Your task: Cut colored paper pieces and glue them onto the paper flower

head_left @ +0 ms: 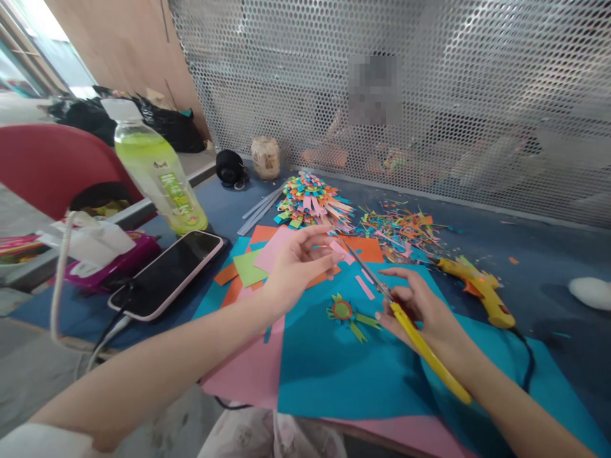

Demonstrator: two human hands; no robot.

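Note:
My left hand (298, 264) is pinched on a small pink paper strip (342, 250) above the sheets of coloured paper. My right hand (420, 312) grips yellow-handled scissors (382, 289), whose blades point up and left toward the strip. Below both hands lies a small paper flower (344, 313) with an orange centre and green petals, on a teal sheet (334, 369). A loose pink strip (365, 287) lies near the blades.
A phone (167, 273) and a green drink bottle (157, 168) stand at left beside a tissue pack (95, 245). A yellow glue gun (482, 289) lies at right. Paper scraps (396, 229) and a pile of folded strips (310, 200) lie behind. Another person sits beyond the mesh screen (477, 95).

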